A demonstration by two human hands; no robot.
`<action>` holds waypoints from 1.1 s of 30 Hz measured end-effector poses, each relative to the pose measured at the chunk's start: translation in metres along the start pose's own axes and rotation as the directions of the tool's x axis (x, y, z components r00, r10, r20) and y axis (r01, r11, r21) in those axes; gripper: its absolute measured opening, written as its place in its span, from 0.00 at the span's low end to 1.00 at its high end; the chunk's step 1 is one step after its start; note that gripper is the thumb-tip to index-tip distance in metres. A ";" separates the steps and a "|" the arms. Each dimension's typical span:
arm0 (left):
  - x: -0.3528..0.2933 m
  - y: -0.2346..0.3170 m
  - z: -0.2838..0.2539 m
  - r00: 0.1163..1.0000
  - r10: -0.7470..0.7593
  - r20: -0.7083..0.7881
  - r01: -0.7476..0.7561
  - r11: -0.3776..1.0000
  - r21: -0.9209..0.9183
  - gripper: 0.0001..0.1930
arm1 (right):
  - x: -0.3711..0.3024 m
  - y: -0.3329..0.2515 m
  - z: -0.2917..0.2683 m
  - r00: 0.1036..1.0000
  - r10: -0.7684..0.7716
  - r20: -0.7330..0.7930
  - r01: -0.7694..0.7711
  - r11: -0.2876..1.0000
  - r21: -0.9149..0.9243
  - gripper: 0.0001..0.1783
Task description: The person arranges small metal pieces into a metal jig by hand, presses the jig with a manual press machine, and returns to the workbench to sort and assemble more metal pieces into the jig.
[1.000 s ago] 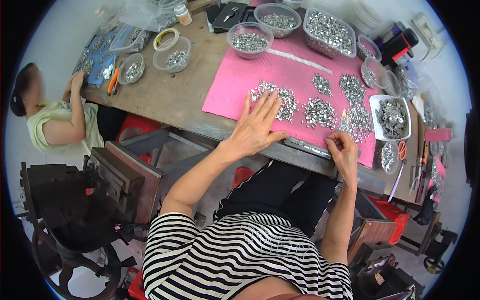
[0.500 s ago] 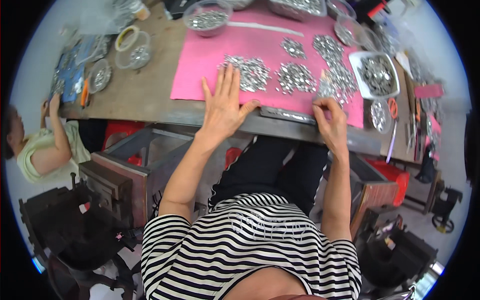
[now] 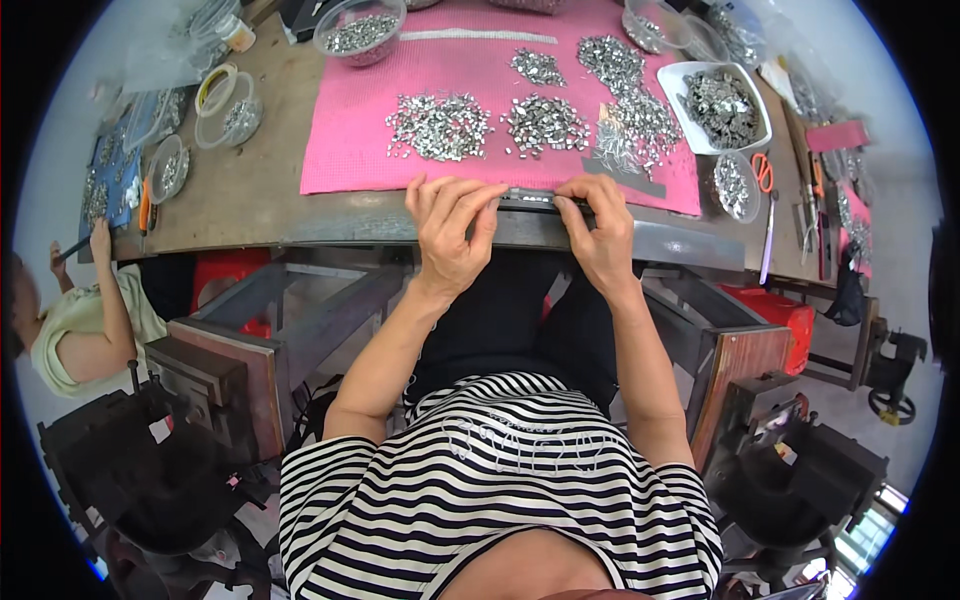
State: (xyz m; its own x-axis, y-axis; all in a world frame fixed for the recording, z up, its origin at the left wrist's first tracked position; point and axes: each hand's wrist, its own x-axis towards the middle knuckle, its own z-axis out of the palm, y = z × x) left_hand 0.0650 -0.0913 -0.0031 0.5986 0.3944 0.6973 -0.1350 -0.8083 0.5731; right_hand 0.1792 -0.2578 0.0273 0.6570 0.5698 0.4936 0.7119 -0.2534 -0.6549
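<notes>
At the table's front edge, my left hand (image 3: 453, 232) and my right hand (image 3: 600, 232) grip the two ends of a narrow dark metal strip (image 3: 527, 197). Small shiny pieces show along the strip between my fingertips. Both hands are closed, thumbs against fingers; their grip hides the strip's ends. Beyond it, on a pink ribbed mat (image 3: 345, 135), lie a wide left pile of small silver metal pieces (image 3: 440, 127) and a middle pile (image 3: 545, 125). Farther right, thin silver pins (image 3: 617, 150) lie beside more pieces, above a flat grey strip (image 3: 630, 178).
A clear tub (image 3: 360, 35) and a white tray (image 3: 720, 110) hold metal pieces. Orange-handled scissors (image 3: 763, 172) and a purple tool (image 3: 768, 240) lie at right. Yellow tape (image 3: 216, 88) is at left. A co-worker (image 3: 95, 310) sits at far left, with hands raised near the table.
My left hand has come off the left pile, down to the strip, its fingers now bent. My right hand has moved left along the edge. The whole view has shifted slightly.
</notes>
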 end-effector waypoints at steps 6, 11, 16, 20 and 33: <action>-0.002 0.002 0.001 0.999 -0.034 -0.041 0.034 0.999 -0.001 0.11 | -0.002 -0.002 0.005 0.991 -0.130 -0.036 0.123 0.981 -0.149 0.08; -0.002 0.004 0.004 0.999 -0.004 -0.033 0.004 1.000 0.024 0.11 | -0.003 0.001 0.006 0.985 -0.162 -0.056 0.150 0.973 -0.174 0.09; -0.003 0.002 0.005 0.999 0.004 -0.032 -0.003 1.000 0.023 0.12 | -0.002 0.004 0.002 0.976 -0.216 -0.025 0.209 0.964 -0.165 0.10; -0.003 0.000 0.005 1.000 0.012 -0.027 -0.011 0.999 0.039 0.12 | -0.001 0.005 0.005 0.971 -0.236 -0.036 0.227 0.961 -0.158 0.11; -0.006 0.000 0.007 1.000 0.018 -0.015 -0.017 0.998 0.061 0.12 | 0.010 0.000 -0.006 0.927 -0.356 0.120 0.374 0.900 -0.223 0.11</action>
State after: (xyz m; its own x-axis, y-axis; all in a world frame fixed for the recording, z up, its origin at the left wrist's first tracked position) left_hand 0.0676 -0.0965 -0.0104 0.5839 0.3865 0.7139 -0.0971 -0.8399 0.5341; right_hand 0.1871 -0.2568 0.0354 0.3261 0.7121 0.6218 0.9420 -0.1892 -0.2773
